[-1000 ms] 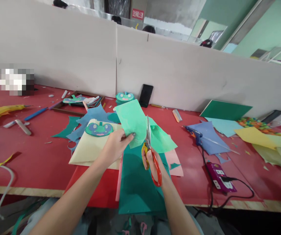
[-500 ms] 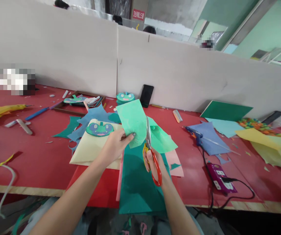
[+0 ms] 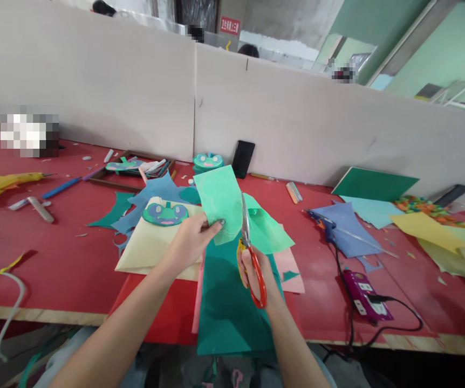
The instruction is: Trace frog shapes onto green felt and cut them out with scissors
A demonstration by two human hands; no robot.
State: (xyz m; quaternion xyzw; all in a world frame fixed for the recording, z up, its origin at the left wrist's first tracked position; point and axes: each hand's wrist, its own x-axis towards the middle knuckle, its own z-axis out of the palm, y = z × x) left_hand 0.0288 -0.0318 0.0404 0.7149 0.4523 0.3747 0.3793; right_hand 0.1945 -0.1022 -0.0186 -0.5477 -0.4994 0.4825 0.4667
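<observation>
Pinched in my left hand (image 3: 195,233) is a light green felt-like sheet (image 3: 219,195), raised above the table. My right hand (image 3: 252,269) grips scissors (image 3: 261,284) with red and yellow handles, fingers through the loops. Their blades point away from me, close together along the sheet's right edge. A light green flap (image 3: 267,223) spreads just right of the blades; whether it still joins the sheet is hidden. Below both hands lies a dark teal sheet (image 3: 236,312). A frog-like felt face (image 3: 165,213) rests on cream sheets (image 3: 147,253) by my left wrist.
A yellow glue gun (image 3: 8,186) lies far left. To the right are a blue glue gun (image 3: 325,223), a purple power strip (image 3: 364,296) with a black cable, and coloured sheets. A black phone (image 3: 243,159) leans against the white partition (image 3: 297,118). Behind it sits a wooden tray (image 3: 113,182).
Almost nothing differs. Both hands, the green sheet and the scissors keep nearly the same place; the view has shifted very slightly.
</observation>
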